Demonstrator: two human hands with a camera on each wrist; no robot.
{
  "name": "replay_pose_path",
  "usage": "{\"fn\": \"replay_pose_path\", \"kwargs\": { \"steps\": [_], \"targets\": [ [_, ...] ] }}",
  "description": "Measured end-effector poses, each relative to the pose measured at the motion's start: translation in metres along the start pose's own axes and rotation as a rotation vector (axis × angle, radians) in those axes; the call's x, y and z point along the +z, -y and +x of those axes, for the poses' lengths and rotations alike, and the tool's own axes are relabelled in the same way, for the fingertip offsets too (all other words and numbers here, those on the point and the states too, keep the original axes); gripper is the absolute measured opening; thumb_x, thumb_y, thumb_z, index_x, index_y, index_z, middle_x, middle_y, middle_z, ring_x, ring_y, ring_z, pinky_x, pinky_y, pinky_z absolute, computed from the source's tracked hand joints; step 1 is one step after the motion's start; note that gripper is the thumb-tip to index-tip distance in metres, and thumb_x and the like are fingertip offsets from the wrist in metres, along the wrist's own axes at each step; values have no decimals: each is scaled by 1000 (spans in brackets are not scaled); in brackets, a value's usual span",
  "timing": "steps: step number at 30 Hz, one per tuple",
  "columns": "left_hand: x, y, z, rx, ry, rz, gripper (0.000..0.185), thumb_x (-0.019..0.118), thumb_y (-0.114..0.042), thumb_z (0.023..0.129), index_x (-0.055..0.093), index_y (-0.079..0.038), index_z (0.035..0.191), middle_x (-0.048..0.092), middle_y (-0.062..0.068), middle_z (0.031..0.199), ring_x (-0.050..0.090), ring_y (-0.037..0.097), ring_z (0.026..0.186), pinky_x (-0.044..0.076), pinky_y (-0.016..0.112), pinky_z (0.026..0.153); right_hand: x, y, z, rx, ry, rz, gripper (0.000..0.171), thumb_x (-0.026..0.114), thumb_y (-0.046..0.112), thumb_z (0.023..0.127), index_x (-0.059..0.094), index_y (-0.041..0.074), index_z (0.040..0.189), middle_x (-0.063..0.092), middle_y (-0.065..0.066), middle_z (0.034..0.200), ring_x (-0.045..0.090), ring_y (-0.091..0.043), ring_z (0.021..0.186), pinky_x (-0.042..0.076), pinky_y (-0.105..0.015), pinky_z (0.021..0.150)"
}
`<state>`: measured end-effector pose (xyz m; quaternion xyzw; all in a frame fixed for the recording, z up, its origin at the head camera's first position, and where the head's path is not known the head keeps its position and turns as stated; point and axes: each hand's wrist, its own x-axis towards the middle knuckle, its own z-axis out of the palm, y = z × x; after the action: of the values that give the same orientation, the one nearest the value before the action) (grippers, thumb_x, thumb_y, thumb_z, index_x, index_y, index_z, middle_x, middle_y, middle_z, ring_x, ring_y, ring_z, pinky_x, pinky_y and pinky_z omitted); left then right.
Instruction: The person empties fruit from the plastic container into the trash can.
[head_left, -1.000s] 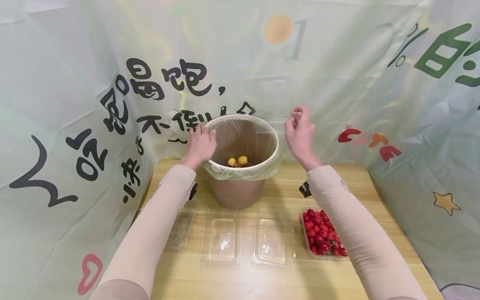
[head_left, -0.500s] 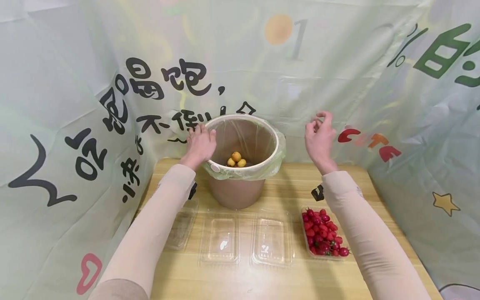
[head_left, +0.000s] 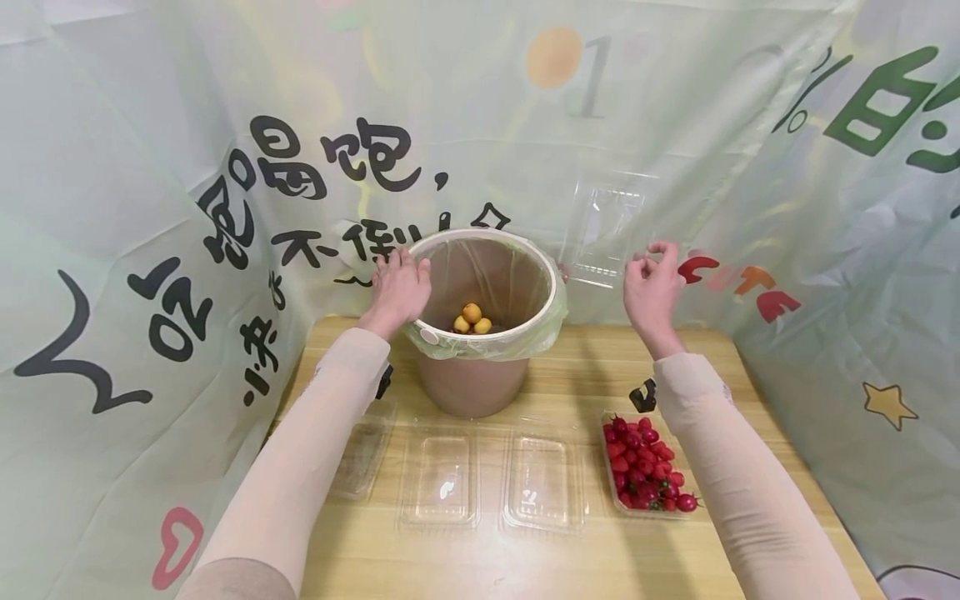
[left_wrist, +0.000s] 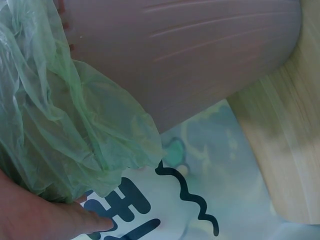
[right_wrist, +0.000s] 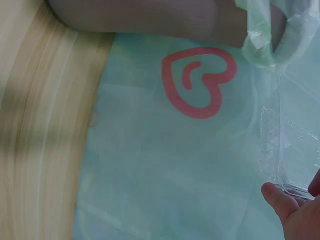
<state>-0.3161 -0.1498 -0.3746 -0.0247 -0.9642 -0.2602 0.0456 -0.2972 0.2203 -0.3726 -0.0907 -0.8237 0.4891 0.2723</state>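
I reached forward with both arms, the left arm (head_left: pixel 300 450) and the right arm (head_left: pixel 742 475) slanting inward from the lower corners, their pale sleeves ending near the wrists. My left grip (head_left: pixel 401 287) was palm down, its back toward me, fingers bent forward side by side and the thumb set a little apart. My right grip (head_left: pixel 652 292) was raised, well apart from the left, with thumb and fingers drawn together in a pinch. From the right wrist, only part of that grip showed.
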Motion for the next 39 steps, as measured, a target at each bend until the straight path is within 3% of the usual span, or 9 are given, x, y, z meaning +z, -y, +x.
{"fn": "replay_pose_path", "kwargs": {
  "steps": [5,8,11,18,26,33,39],
  "targets": [
    [1,1,1,5,-16,-11,72,24,-40,114,17,13,162,17,32,172,9,57,159,11,66,131,0,-14,-2,9,10,-16,37,45,9,99,47,1,135,77,-16,106,51,-7,74,41,-24,72],
    [2,1,2,3,-10,-10,72,23,-39,114,17,13,162,16,33,172,9,57,159,11,66,131,0,-25,-4,24,25,-44,40,45,9,98,48,1,137,66,-5,83,48,-8,66,42,-26,69],
    [1,1,2,-3,3,-6,72,23,-40,114,16,12,163,14,32,172,7,57,159,10,66,131,-1,-37,-6,45,48,-89,41,45,9,97,49,0,137,55,0,74,45,-9,62,41,-27,65],
    [2,2,2,-3,-3,-13,72,24,-40,114,16,12,163,16,32,172,8,57,159,11,66,131,2,-67,-16,54,81,-193,42,45,8,96,52,-3,136,59,-10,85,50,-19,71,43,-31,71],
    [2,3,4,-4,6,-10,72,22,-41,114,14,12,163,15,31,173,7,56,159,10,66,131,6,-96,-30,144,189,-267,42,50,10,100,49,-6,139,66,-22,101,60,-28,83,49,-33,72],
    [1,3,2,-3,-9,-14,72,25,-41,114,16,11,163,17,31,172,9,56,159,12,66,131,13,-114,-38,165,236,-280,38,54,9,101,50,-7,134,68,-23,99,63,-23,72,53,-27,64],
    [0,1,1,-4,0,-16,72,23,-41,114,14,11,164,14,30,173,7,56,160,10,66,132,16,-126,-44,218,288,-283,44,53,10,102,48,-10,140,68,-30,111,62,-20,74,51,-23,60]
  ]
}}
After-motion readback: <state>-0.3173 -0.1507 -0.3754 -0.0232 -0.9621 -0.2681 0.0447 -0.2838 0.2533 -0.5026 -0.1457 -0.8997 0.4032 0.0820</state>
